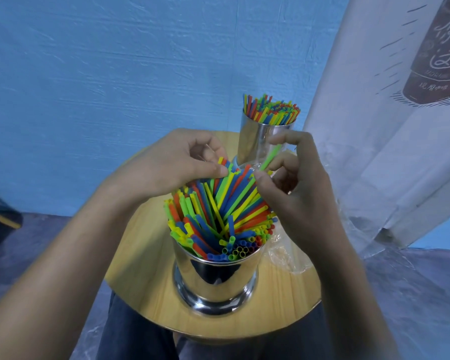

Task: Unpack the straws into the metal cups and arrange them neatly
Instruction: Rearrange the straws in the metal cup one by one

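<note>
Near metal cup (216, 276): stands at the front of the round wooden surface (140, 255), packed with mixed straws (218, 211); those at the back lean and fan out, untidy.

Far metal cup (260, 141): stands behind it, already full, its straws upright.

My left hand (172, 162): fingers curled over the tips of the leaning straws, thumb pressed against them.

My right hand (296, 188): loosely curled, pinching one green straw (270, 157) between thumb and fingertips, above the gap between the cups.

Plastic wrapper (286, 253): crumpled on the surface, right of the near cup.

Risks, as I judge them: pushing the fan too hard could tip the top-heavy near cup or spring straws over its rim. A thin pinch could drop the green straw between the cups. My right forearm could sweep the wrapper off the edge.
</note>
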A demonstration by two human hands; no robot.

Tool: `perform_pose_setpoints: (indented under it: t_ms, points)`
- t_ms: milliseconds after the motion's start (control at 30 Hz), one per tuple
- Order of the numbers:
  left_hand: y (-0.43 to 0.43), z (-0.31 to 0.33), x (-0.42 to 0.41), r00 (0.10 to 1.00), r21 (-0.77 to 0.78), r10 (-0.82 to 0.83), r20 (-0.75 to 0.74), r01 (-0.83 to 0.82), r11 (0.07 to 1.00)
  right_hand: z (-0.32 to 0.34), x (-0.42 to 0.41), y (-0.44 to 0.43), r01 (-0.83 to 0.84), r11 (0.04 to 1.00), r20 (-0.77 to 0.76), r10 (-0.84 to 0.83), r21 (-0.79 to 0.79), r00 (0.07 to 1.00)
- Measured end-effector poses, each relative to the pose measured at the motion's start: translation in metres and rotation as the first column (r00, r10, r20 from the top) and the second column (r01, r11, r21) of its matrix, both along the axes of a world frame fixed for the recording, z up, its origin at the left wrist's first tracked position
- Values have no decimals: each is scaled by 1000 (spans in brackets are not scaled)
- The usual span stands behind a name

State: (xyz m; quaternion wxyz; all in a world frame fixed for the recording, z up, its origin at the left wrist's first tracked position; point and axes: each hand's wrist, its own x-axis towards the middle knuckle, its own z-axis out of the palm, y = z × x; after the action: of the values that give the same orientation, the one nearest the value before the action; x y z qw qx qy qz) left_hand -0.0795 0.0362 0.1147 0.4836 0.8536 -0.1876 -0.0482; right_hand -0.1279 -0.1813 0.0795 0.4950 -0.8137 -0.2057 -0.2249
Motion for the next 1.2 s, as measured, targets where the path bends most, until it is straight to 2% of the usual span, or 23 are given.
perform_pose_setpoints:
  t_ms: [200,467,633,1033,1200]
  points:
    - [-1,3,-1,998,-51,3,58,0,999,-4,5,-1,78,989,27,-75,-127,997]
    - [-4,4,-4,993,-101,-27,115,38,994,-4,6,0,-1,1000,-70,1,2,998]
    - [-5,6,-6,987,-109,-27,158,44,993,-3,5,1,-37,999,-60,39,26,997]
    - [-9,12,-10,975,-51,-104,199,116,992,-2,6,2,3,1000,-36,-4,-17,999]
    - [-13,8,-11,975,-140,-88,202,117,983,-2,5,1,38,998,-28,-40,-44,999]
